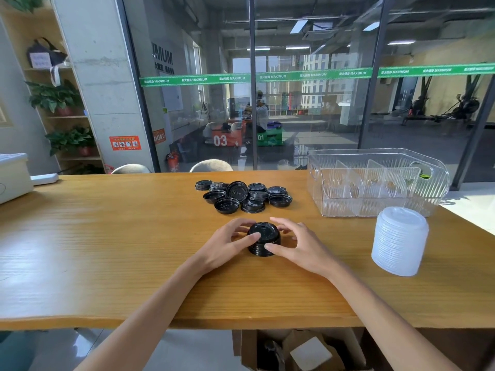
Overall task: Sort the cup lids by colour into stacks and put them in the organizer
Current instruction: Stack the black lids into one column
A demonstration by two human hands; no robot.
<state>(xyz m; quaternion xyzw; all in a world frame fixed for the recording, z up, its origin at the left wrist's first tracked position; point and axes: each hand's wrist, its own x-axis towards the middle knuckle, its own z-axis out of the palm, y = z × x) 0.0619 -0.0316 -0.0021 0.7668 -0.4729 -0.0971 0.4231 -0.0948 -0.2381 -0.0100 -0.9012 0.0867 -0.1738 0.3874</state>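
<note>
1. Black lids, nested into a short stack [263,241], stand on the wooden table [107,236] near its front edge, close to the middle of the view.
2. Left hand [227,243] holds the stack from nine o'clock: its thumb lies across the top lid and its curled fingers [241,227] wrap the far side.
3. Right hand [297,243] holds the same stack from three o'clock, its thumb pressed against the near side and its fingers bent round the back. Both hands are narrowly closed on the stack, with the forearms reaching in from six o'clock.
4. Loose black lids [242,196] lie in a heap at twelve o'clock from the stack, a little apart from it; some sit rim up, some dome up, and one leans tilted on its neighbours.
5. White lid stack [399,241], taller and translucent, stands at three o'clock from the held stack, well apart from the right hand and slightly tilted.
6. Clear organizer [434,183] sits at two o'clock, just behind the white stack, with clear dividers splitting it into compartments; I cannot tell how many.
7. White box [13,178] rests at the table's left end, at ten o'clock.
8. Chair backs [211,166] show beyond the far edge at twelve o'clock, before a glass wall [308,103].
9. Shelves with potted plants [56,97] stand at eleven o'clock.
</note>
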